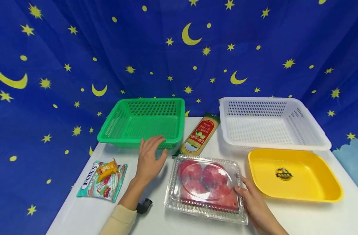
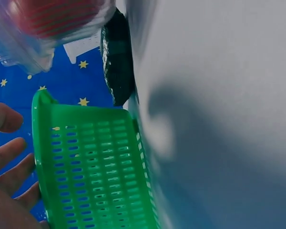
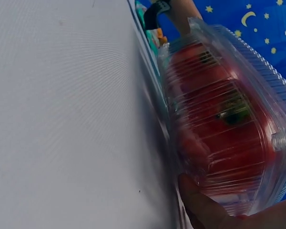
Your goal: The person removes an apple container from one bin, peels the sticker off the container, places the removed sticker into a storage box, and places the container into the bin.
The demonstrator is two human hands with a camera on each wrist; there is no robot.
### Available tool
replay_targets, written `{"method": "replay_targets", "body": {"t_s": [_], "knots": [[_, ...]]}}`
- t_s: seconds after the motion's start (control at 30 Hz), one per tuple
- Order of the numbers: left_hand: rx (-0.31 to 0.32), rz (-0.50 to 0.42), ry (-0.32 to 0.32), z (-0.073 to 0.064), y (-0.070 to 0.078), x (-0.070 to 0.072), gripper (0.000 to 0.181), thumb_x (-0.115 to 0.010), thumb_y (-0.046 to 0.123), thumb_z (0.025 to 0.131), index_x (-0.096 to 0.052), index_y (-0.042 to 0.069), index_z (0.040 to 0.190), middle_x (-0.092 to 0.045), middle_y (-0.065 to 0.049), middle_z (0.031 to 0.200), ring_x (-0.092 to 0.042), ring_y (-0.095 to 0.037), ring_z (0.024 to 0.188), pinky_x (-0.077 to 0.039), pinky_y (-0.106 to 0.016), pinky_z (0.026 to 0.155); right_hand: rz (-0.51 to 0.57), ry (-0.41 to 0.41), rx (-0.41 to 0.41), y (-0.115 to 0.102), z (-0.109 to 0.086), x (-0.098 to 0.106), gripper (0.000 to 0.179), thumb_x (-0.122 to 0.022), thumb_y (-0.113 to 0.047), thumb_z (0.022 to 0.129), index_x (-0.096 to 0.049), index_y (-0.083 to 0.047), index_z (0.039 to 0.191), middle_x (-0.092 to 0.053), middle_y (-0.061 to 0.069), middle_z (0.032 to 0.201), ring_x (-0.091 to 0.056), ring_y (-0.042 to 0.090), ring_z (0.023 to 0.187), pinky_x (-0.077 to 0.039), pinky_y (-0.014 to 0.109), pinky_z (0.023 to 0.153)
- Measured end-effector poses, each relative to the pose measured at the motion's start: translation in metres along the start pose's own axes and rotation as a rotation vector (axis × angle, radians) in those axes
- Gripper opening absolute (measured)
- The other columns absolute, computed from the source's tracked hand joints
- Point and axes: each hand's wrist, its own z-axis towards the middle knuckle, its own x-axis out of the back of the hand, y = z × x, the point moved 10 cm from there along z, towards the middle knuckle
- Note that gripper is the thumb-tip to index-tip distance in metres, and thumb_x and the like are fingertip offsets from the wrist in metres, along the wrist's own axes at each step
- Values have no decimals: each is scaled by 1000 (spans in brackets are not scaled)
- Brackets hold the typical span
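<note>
A clear plastic clamshell box (image 1: 206, 213) of red tomatoes (image 1: 215, 174) sits at the front middle of the table. At its right side my right hand (image 1: 256, 204) grips the edge, fingers at the side wall; the right wrist view shows the thumb (image 3: 202, 205) low against the box. My left hand (image 1: 150, 160), fingers spread and holding nothing, hovers just in front of the green basket (image 1: 143, 142). In the left wrist view, its fingers (image 2: 14, 162) overlap the basket's rim.
A long red-labelled packet (image 1: 199, 135) lies between the green basket and a white basket (image 1: 274, 143). On the right is a yellow tray (image 1: 299, 182). At left, a small orange packet (image 1: 107, 170) rests on a FOX'S candy bag (image 1: 101, 189). A starry blue curtain (image 1: 155, 49) hangs behind.
</note>
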Motion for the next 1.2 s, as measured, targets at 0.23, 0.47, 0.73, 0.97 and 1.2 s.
{"method": "replay_targets", "body": {"t_s": [0.23, 0.47, 0.73, 0.97, 1.2], "knots": [[-37, 52, 32, 6, -3, -3, 29, -70, 21, 87, -70, 16, 115, -63, 0, 122, -49, -26, 118, -11, -56, 109, 12, -14, -14, -2, -3, -1, 52, -49, -18, 97, -31, -14, 146, -49, 20, 124, -61, 26, 92, -54, 38, 73], [-46, 5, 108, 8, -10, -1, 24, -76, 11, 82, -73, 19, 105, -67, 4, 111, -53, -22, 111, -17, -55, 102, 40, -41, 1, -10, -7, -4, 50, -50, -18, 97, -34, -15, 144, -50, 20, 123, -61, 28, 95, -53, 41, 76], [-77, -39, 158, 8, -15, 7, 23, -79, 8, 78, -75, 19, 99, -70, 4, 105, -53, -23, 106, -19, -56, 98, 94, -141, 5, -22, -6, -15, 52, -50, -21, 99, -31, -14, 147, -48, 21, 126, -58, 30, 102, -52, 43, 80], [-70, -39, 144, 8, -19, 4, 21, -78, 11, 79, -76, 19, 99, -70, 5, 106, -53, -21, 107, -18, -55, 99, 121, -230, 29, -39, -3, -24, 54, -46, -23, 101, -24, -11, 148, -57, 19, 117, -62, 30, 97, -53, 45, 79], [-78, -51, 132, 7, -19, 2, 20, -76, 12, 82, -75, 20, 100, -69, 6, 107, -53, -21, 108, -19, -57, 98, 133, -224, 60, -60, 4, -25, 53, -46, -22, 101, -25, -9, 147, -56, 18, 117, -63, 28, 96, -54, 45, 79]]}}
